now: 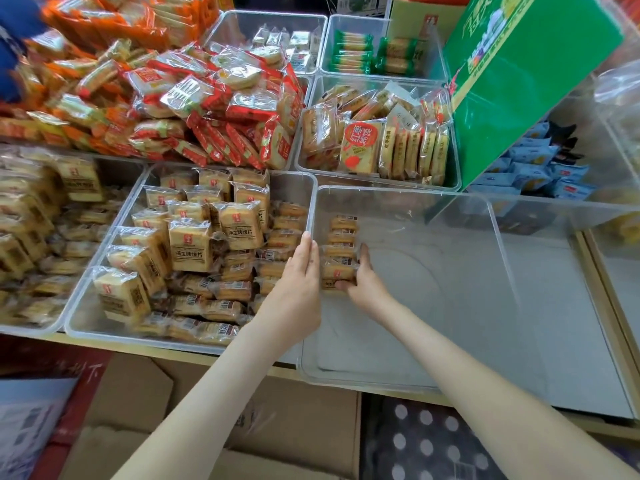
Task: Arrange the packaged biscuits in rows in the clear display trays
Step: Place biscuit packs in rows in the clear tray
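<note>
A short row of packaged biscuits [341, 249] stands on edge along the left wall of a nearly bare clear tray [450, 384]. My right hand [363, 282] is inside this tray, fingers curled around the near end of that row. My left hand [303, 271] lies flat with straight fingers against the outside of the tray's left wall, over the neighbouring tray. That neighbouring clear tray [79, 323] is packed with the same tan biscuit packs [190, 245], some upright, some lying flat.
More clear trays at the back hold red-wrapped packs [221, 109], orange-labelled biscuits [377, 143] and green packs [367, 53]. A green carton [526, 84] leans over the right side. Blue packs [540, 171] lie behind. Cardboard boxes [145, 410] sit below the shelf edge.
</note>
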Tool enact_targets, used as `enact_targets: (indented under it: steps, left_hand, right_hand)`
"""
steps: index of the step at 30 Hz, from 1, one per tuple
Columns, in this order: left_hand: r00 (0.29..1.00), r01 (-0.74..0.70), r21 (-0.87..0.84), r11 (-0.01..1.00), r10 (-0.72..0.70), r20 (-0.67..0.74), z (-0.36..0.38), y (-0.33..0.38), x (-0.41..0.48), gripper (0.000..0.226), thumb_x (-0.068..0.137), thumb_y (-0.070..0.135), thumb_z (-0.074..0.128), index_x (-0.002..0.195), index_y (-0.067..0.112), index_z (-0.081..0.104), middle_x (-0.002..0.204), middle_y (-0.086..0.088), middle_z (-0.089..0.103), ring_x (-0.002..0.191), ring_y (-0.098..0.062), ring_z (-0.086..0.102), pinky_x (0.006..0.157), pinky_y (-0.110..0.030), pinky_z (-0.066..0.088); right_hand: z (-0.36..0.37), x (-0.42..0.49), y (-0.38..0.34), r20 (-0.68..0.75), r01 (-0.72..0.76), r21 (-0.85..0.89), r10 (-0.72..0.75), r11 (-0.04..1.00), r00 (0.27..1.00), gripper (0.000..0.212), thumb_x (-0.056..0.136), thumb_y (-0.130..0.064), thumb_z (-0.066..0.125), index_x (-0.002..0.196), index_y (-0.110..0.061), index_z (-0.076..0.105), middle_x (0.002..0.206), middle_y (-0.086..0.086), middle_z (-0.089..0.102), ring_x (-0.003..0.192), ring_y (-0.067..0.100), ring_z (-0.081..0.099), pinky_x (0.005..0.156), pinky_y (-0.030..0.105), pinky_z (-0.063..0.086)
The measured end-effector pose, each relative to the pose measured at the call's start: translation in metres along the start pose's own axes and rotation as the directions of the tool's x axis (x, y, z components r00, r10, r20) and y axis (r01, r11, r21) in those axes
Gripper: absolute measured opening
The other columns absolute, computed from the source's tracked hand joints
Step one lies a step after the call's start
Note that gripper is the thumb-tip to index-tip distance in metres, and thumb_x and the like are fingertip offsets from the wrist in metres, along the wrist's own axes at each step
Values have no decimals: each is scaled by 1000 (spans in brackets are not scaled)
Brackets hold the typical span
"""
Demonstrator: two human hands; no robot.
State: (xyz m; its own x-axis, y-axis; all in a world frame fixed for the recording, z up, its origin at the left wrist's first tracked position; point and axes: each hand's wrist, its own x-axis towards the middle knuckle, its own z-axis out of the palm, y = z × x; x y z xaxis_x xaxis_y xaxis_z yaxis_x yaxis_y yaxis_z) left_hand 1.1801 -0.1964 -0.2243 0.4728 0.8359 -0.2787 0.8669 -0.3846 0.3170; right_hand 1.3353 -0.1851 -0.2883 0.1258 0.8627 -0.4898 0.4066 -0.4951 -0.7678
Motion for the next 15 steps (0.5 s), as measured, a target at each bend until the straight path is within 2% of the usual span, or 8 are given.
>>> enact_targets:
  steps: [2, 4, 5, 7, 9, 12, 13, 15]
  left_hand:
    - [1000, 2, -70, 998, -2, -4, 3, -1, 2, 79, 97, 2, 43, 150, -6, -15, 158, -22, -25, 149, -34, -17, 122, -36, -1]
    - [999, 21, -201, 979, -26, -22, 0, 2, 2, 82, 95, 1, 49, 153, -1, -9, 161, -16, -18, 151, -32, -2, 121, -37, 11]
    - [999, 16, -241, 970, -25, -34, -1, 3, 2, 81, 95, 1, 49, 153, 0, -8, 162, -15, -17, 151, -31, 0, 120, -36, 11]
    - [1000, -7, -236, 972, 0, -31, -2, 3, 0, 77, 101, 11, 46, 153, 0, -10, 161, -13, -20, 151, -28, -6, 121, -34, 8]
    - [999, -28, -247, 969, 17, -49, 0, -2, -3, 74, 104, 29, 41, 153, 4, -9, 162, -6, -22, 151, -20, -10, 122, -31, 7]
    - [978, -34, -360, 932, -43, -203, -5, -12, -14, 64, 103, 39, 37, 156, 14, 12, 165, -2, 2, 150, -15, 4, 118, -25, 9]
    - [956, -28, -343, 939, -75, -284, -7, -20, -19, 59, 103, 36, 39, 155, 14, 21, 163, -6, 12, 149, -19, 11, 118, -29, 14]
    - [869, 24, -224, 974, -131, -476, -9, -43, -26, 51, 100, 23, 52, 147, 9, 40, 154, -19, 32, 142, -33, 30, 115, -44, 28]
  right_hand:
    - [10, 0, -3, 0, 12, -1, -12, 1000, 1000, 99, 92, 0, 59, 151, -14, -20, 154, 8, 33, 138, 25, 38, 115, 36, 29]
    - [15, 0, -2, -12, 23, 0, -23, 1000, 1000, 99, 93, 0, 56, 150, -17, -23, 156, 8, 31, 139, 23, 36, 116, 36, 28]
    - [16, 0, -1, -21, 29, 1, -29, 1000, 999, 99, 94, -1, 56, 150, -18, -24, 156, 7, 31, 139, 23, 36, 116, 36, 28]
    - [14, -2, -1, -35, 36, -15, -36, 999, 999, 99, 94, -3, 58, 150, -19, -23, 155, 7, 33, 138, 23, 38, 115, 36, 29]
    - [9, -4, -3, -55, 37, -24, -38, 999, 998, 107, 90, -11, 66, 151, -20, -22, 154, 9, 34, 137, 24, 39, 114, 36, 31]
    - [-3, -16, -11, -100, 47, -109, -58, 993, 993, 116, 84, -23, 75, 152, -26, -18, 161, 8, 15, 146, 27, 23, 116, 41, 25]
    - [-6, -22, -15, -119, 83, -155, -102, 984, 988, 113, 85, -20, 74, 152, -28, -16, 162, 6, 9, 147, 26, 17, 117, 42, 22]
    - [-7, -36, -27, -191, 179, -219, -222, 959, 956, 99, 89, -13, 66, 153, -28, -9, 162, 2, 8, 147, 25, 13, 117, 41, 20]
